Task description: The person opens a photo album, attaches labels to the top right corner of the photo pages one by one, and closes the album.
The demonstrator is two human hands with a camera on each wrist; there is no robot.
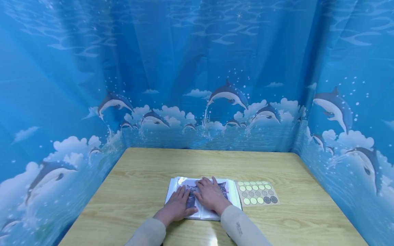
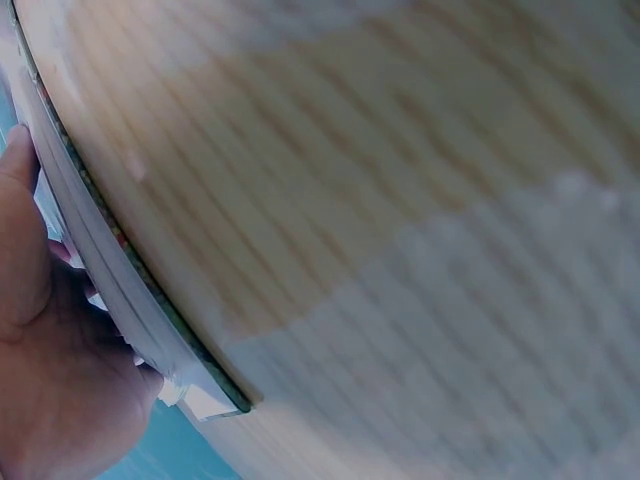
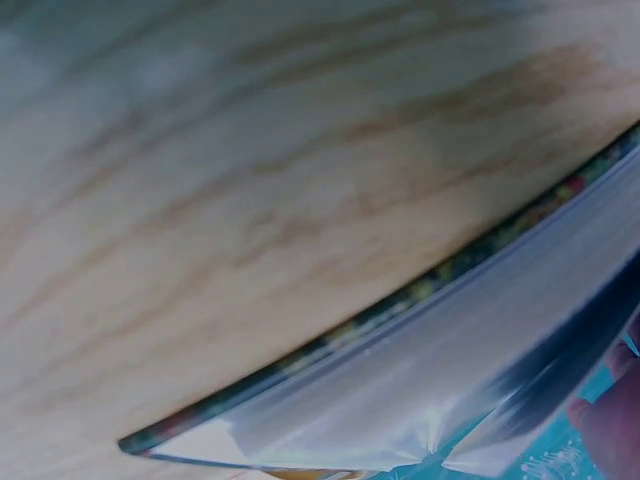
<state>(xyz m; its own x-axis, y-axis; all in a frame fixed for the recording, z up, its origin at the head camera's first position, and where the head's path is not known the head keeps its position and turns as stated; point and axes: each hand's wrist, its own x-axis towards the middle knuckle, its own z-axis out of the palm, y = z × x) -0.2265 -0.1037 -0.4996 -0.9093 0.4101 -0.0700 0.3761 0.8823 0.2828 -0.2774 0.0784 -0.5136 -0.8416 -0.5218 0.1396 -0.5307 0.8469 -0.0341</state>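
An album [image 1: 234, 196] with clear, shiny sleeves lies spread on the table. Across its pages is a picture [image 1: 191, 200] of what looks like a grey striped animal, partly covered by the hands. My left hand [image 1: 176, 206] rests on the left page, fingers extended and thumb toward the middle. On the right page lies my right hand [image 1: 211, 195], its fingers extended over the picture. The left wrist view shows the left hand [image 2: 60, 340] against the page edges [image 2: 130, 280]. In the right wrist view the page stack [image 3: 420, 370] rises above a dark patterned cover, with the right hand [image 3: 612, 425] at the edge.
Right beside the album, a beige card [image 1: 240, 194] holds rows of round pale-yellow and dark discs. The wood-grain table [image 1: 138, 177] is bounded behind and at both sides by blue dolphin-print curtains [image 1: 184, 68].
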